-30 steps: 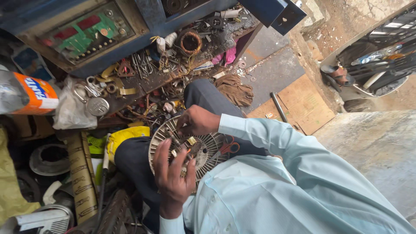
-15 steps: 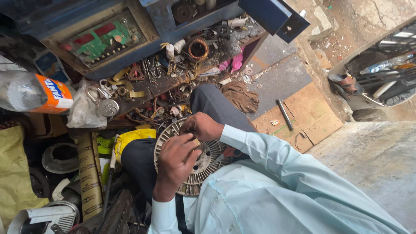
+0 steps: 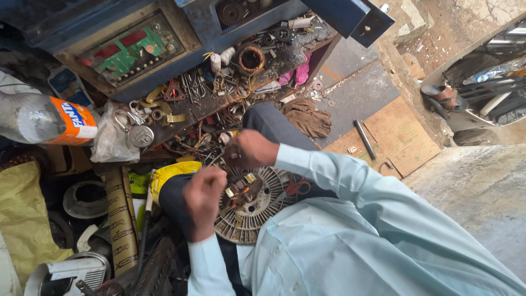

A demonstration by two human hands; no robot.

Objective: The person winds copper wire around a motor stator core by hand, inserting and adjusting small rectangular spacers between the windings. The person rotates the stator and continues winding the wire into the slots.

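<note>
Worked a ribbed motor disc (image 3: pixel 257 211) on the lap.
Left hand (image 3: pixel 204 197) fisted at nine o'clock, right hand (image 3: pixel 249 149) curled at twelve; pinch hidden, blurred.

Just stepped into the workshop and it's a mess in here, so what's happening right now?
A seated person in a light blue shirt works on a round slotted metal motor part resting on their lap. The left hand and right hand are both closed over its upper edge. Red-handled scissors lie on it; a cluttered shelf of metal bits sits beyond.
</note>
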